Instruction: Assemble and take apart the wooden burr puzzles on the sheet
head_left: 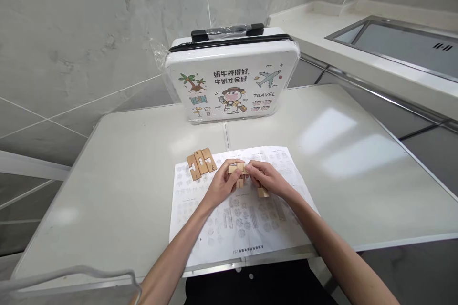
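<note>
Both my hands meet over a printed instruction sheet (pixel 246 219) on a white table (pixel 129 186). My left hand (pixel 222 185) and my right hand (pixel 269 178) are closed together on a small cluster of notched wooden puzzle pieces (pixel 239 170), fingertips pinching it from each side. One more wooden piece (pixel 263 193) shows under my right hand; whether it rests on the sheet or is part of the cluster I cannot tell. Three loose notched wooden bars (pixel 201 162) lie side by side just left of my left hand, at the sheet's top left corner.
A white case (pixel 232 78) with cartoon travel pictures and a black handle stands upright at the table's far edge, wrapped in clear plastic. A counter with a steel sink (pixel 400 45) runs along the right. A grey rail (pixel 75 276) shows at the near left.
</note>
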